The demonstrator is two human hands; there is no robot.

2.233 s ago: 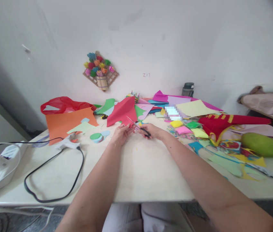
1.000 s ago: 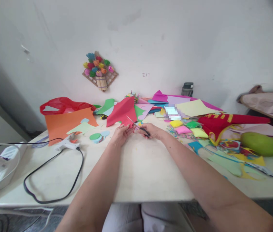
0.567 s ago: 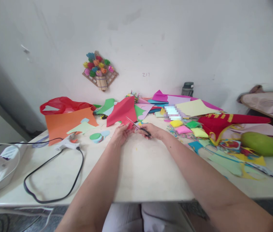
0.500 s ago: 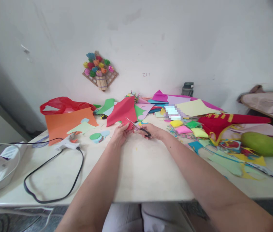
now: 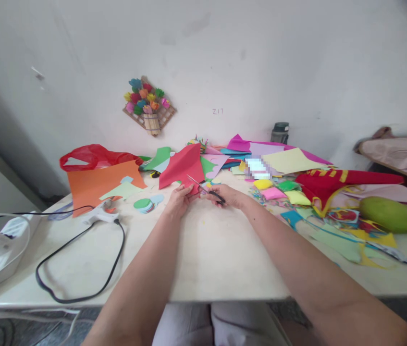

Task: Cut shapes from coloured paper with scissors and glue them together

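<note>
A sheet of red paper (image 5: 183, 166) stands up at a slant over the middle of the table, its lower edge pinched by my left hand (image 5: 180, 199). Black-handled scissors (image 5: 216, 196) are in my right hand (image 5: 228, 197), fingers closed round the handles. Their blades point up and left and lie against the lower right part of the red paper. To the left of my left hand sit a stack of green and pale blue paper circles (image 5: 142, 205) and a loose pale blue piece (image 5: 157, 198).
A white glue gun (image 5: 102, 214) with a looped black cord and orange paper (image 5: 98, 182) lie to the left. A power strip (image 5: 5, 245) is at the left edge. Rightward are small coloured packets (image 5: 274, 193), paper scraps (image 5: 336, 240), a red cloth (image 5: 311, 185) and green fruit (image 5: 387, 215).
Almost nothing differs. Both hands, the scissors and the red paper keep nearly the same position.
</note>
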